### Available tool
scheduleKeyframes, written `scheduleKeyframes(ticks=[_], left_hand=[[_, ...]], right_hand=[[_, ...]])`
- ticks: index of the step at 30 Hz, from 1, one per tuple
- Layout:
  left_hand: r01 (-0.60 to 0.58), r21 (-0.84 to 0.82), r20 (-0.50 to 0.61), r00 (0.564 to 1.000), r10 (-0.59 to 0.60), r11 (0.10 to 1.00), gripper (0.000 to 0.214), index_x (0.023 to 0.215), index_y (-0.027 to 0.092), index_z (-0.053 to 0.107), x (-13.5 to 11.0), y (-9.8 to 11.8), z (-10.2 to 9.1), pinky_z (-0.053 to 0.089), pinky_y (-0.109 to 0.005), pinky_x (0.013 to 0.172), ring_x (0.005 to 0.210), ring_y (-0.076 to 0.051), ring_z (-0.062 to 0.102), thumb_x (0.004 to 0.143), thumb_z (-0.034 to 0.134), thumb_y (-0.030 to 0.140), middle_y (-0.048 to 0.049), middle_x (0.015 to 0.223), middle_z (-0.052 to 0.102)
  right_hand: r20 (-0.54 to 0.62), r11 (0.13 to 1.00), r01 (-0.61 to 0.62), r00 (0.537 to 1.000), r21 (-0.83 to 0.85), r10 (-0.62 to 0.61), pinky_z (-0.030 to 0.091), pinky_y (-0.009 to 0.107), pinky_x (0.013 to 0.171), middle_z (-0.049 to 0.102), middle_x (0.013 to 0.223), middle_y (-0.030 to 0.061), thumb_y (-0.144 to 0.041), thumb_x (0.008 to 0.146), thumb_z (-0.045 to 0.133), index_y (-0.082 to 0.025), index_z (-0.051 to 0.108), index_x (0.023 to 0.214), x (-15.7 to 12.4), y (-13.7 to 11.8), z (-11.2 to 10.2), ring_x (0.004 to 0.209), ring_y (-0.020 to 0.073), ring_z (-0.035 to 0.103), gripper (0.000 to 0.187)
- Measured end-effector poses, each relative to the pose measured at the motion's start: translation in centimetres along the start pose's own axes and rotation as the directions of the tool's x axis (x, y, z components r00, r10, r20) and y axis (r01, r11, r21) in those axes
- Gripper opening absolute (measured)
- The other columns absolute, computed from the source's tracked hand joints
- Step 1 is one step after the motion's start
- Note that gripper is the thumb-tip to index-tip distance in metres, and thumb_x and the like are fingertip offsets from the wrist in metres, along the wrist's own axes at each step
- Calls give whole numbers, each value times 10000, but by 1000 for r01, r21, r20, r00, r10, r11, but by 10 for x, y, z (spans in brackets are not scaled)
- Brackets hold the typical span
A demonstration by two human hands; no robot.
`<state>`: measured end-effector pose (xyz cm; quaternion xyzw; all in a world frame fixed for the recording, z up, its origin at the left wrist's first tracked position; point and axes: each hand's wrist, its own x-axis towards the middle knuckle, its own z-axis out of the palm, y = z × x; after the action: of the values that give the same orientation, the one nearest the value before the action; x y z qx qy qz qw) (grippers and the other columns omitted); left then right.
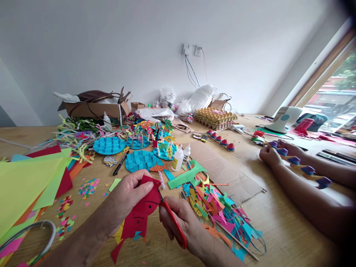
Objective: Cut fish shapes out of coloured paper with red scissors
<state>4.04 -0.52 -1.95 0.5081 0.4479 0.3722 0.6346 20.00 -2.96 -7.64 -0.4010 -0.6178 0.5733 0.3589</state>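
Observation:
Pinched between the thumb and fingers of my left hand (136, 191) is a sheet of red paper (137, 217) with black drawn lines and eye dots. My right hand (180, 217) grips red-handled scissors (175, 225), whose blades meet the paper's right edge. Under the red paper lie small yellow, blue and red paper pieces on the table. Just beyond my hands are an orange paper fish (159, 168) and a lilac fuzzy stick (161, 180). A heap of coloured paper scraps (211, 204) lies right of my right hand.
Two glue bottles (178, 158) stand past the scraps, near blue paper discs (143, 160). Cardboard (222, 168) lies to the right. Coloured sheets (30, 185) cover the left side. At right, another person's hands (269, 155) hold a strip of painted egg-carton cups (294, 160).

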Motion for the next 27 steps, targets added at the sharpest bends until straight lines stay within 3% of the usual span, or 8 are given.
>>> scheduleKeyframes(ticks=[14,27], left_hand=[[-44,71,1,999,44,996,226,668,188,496,6,-6,-3,325,-171,422,439,-73,419,713,600,384,77,513,484],[6,-41,44,999,-5,999,215,722,186,504,0,-1,-2,322,-168,462,473,-68,450,732,619,367,67,553,531]], right_hand=[[20,1000,-11,1000,-1,11,271,146,371,372,445,-66,-483,819,523,-174,407,574,1,-5,-1,396,54,335,411],[15,999,13,1000,32,-14,226,155,355,336,483,-70,-490,804,540,-180,382,571,1,-3,0,400,47,302,419]])
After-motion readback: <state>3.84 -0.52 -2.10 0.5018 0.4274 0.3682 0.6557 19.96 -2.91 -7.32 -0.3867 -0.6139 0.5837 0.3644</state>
